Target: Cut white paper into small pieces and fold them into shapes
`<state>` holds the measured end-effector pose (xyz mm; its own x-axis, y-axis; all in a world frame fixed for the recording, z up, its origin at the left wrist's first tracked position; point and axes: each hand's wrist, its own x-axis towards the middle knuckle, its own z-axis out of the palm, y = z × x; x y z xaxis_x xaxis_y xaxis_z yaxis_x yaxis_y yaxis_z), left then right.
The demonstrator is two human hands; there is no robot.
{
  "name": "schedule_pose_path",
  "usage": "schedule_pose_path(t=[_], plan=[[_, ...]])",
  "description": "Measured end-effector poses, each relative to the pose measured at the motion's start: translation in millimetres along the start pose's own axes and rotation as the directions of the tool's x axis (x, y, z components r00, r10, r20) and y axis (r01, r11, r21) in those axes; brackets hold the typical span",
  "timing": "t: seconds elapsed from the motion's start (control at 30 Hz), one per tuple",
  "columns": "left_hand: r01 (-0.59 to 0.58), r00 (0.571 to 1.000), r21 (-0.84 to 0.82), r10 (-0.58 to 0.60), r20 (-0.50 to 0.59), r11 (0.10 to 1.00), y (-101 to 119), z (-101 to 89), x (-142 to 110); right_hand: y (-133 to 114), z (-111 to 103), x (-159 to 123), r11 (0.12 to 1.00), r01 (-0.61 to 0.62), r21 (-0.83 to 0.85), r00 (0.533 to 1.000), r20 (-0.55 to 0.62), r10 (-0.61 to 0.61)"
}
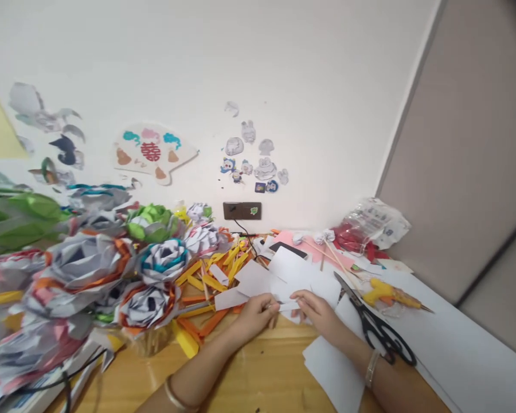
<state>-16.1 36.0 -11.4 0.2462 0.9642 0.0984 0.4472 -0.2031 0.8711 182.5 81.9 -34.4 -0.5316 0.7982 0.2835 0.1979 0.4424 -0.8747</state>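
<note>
1. Step in hand, apparently: shaping the white paper strip [289,307], located between both hands over the table [262,373].
2. Grip: left hand [257,312] and right hand [313,307] pinch it.
3. Next move likely requires even fingertip pressure.

Pinching a white paper strip [289,307] in left grip [259,312] and right grip [315,310] over the wooden bench [258,370], with black scissors [364,316] and a yellow tool [376,291] to the right, paper flowers [86,258] heaped to the left.

1 red sign [150,151], apparently 囍, on the fan-shaped paper [135,150] against the wall [327,115]
</note>
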Motion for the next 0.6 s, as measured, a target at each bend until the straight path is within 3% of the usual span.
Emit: schedule_pose_path(t=[0.07, 0.13, 0.17, 0.2, 0.3, 0.43, 0.5, 0.6], plan=[[0.005, 1.0, 0.018, -0.004, -0.017, 1.0, 0.6, 0.5, 1.6, -11.7, -9.7, 16.6, 0.991, 0.044, -0.123, 0.99, -0.126, -0.06], [0.011, 1.0, 0.036, -0.009, -0.029, 0.999, 1.2, 0.9, 3.1, -21.9, -22.5, 40.9, 0.923, 0.031, -0.384, 0.959, -0.249, -0.136], [0.013, 0.999, 0.046, -0.011, -0.034, 0.999, 1.5, 1.4, 3.7, -24.5, -29.0, 54.1, 0.852, 0.007, -0.523, 0.956, -0.247, -0.16], [0.017, 0.999, 0.055, -0.015, -0.037, 0.998, 2.0, 2.0, 4.1, -24.9, -34.9, 67.1, 0.834, -0.011, -0.552, 0.955, -0.253, -0.155], [0.037, 0.998, 0.083, -0.032, -0.053, 0.996, 3.5, 4.8, 4.8, -15.1, -45.6, 98.3, 0.825, -0.063, -0.562, 0.955, -0.275, -0.114], [0.078, 0.995, 0.116, -0.07, -0.07, 0.99, 3.7, 8.2, 5.4, -12.9, -47.5, 118.7, 0.857, -0.071, -0.511, 0.947, -0.305, -0.103], [0.106, 0.992, 0.104, -0.099, -0.072, 0.989, 3.0, 9.1, 5.6, -33.9, -48.6, 119.4, 0.885, -0.021, -0.465, 0.943, -0.302, -0.137], [0.13, 0.989, 0.076, -0.123, -0.086, 0.989, 3.0, 9.9, 5.0, -91.0, -53.7, 100.0, 0.924, 0.171, -0.343, 0.933, -0.245, -0.264]])
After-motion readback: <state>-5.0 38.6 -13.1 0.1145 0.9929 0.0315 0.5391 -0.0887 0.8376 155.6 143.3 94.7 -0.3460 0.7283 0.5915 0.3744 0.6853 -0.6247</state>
